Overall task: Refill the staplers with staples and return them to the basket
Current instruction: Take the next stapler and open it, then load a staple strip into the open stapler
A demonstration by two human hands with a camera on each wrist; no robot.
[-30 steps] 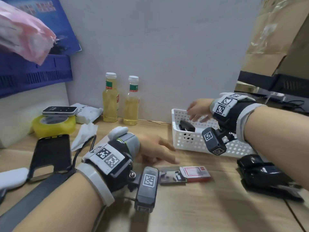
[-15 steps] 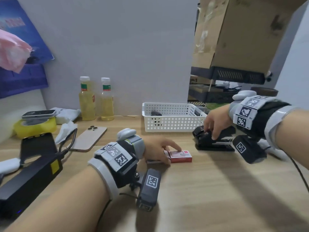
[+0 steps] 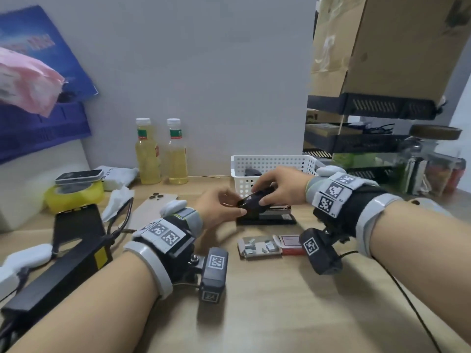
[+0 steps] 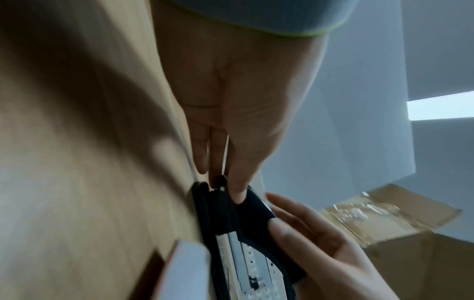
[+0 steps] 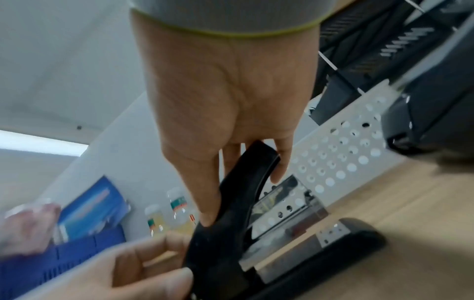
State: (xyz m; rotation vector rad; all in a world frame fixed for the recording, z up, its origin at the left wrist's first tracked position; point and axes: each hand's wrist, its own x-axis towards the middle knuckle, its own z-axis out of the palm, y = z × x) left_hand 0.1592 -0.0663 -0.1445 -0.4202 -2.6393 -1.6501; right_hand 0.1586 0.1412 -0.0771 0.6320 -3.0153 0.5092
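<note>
A black stapler (image 3: 266, 218) stands on the wooden table just in front of the white basket (image 3: 277, 161). Its top cover (image 5: 231, 203) is tilted up, baring the metal staple channel (image 5: 282, 205). My left hand (image 3: 237, 207) pinches the stapler's hinge end (image 4: 220, 205). My right hand (image 3: 262, 194) grips the raised cover between thumb and fingers. An open staple box (image 3: 260, 247) with its red sleeve (image 3: 290, 244) lies nearer to me on the table. Another dark stapler (image 3: 252, 172) lies inside the basket.
Two bottles of yellow liquid (image 3: 147, 154) stand by the wall left of the basket. A phone (image 3: 155, 207), a yellow tape roll (image 3: 74, 197) and a long black device (image 3: 63, 263) lie at the left. Dark shelves (image 3: 369, 141) and a jar (image 3: 428, 159) stand at the right.
My right hand brought the stapler from the right to the front of the basket. My left hand left the staple box and took the stapler's rear end. The cover now stands raised.
</note>
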